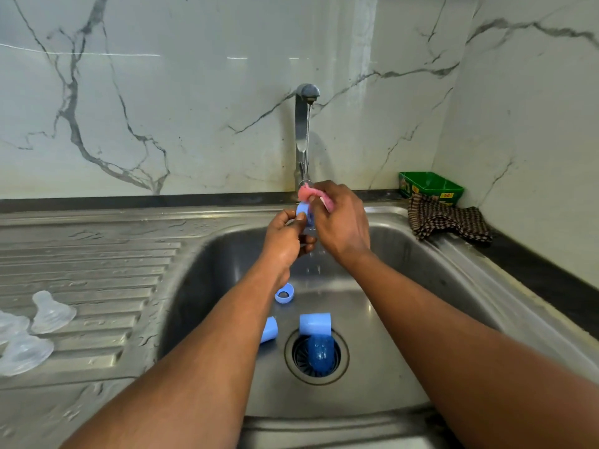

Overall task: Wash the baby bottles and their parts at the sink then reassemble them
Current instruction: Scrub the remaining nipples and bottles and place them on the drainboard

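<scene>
Setting: marble-look wall (pixel 162 92) behind a steel sink (pixel 405 254), its ribbed drainboard (pixel 97 270) running off to the left, tap (pixel 303 124) running a thin stream.
In the hands: a small blue cap (pixel 303 212), held up under the water just in front of the tap's base, above the basin.
Left hand: the left hand (pixel 287 241) pinches the cap between thumb and curled fingers.
Right hand: the right hand (pixel 340 222) grips a pink scrubber (pixel 309 193) and presses it against the cap.
Risk, slip: wet plastic in a fingertip pinch looks easy to lose; scrub too hard and the cap likely drops into the basin.
Risk, drain: a blue bottle (pixel 317 341) lies right across the drain (pixel 340 358); with the water on, I'd guess it could slow the draining, and small parts could gather at it.
Risk, drainboard: the clear teats (pixel 52 314) sit near the left edge of view; a stray elbow could knock them.
Count, blue parts: one cap in hand, one ring (pixel 284 293) on the sink floor, one blue piece (pixel 269 329) half hidden by the left forearm, one bottle.
Count, teats: three in view, one cut off by the frame edge.
Count, off to the right: one checked cloth (pixel 447 222), one green tub (pixel 431 186) on the counter (pixel 534 270).
</scene>
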